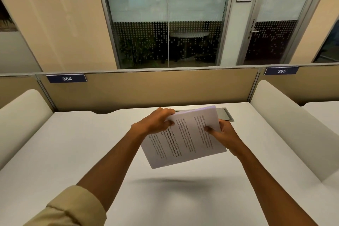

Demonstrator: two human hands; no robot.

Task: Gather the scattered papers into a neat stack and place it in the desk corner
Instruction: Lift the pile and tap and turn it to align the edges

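Note:
A stack of printed white papers (185, 139) hangs in the air above the middle of the white desk (73, 152), tilted, its text running sideways. My left hand (157, 121) grips the stack's upper left edge, fingers curled over it. My right hand (223, 134) holds the right edge, thumb pressed on the top sheet. The stack casts a soft shadow on the desk below. No other loose papers show on the desk.
A tan partition (146, 90) with label 384 closes the desk's back. Padded cream dividers stand at the left (20, 115) and right (286, 124). A metal cable hatch (226, 113) lies in the desk behind the papers.

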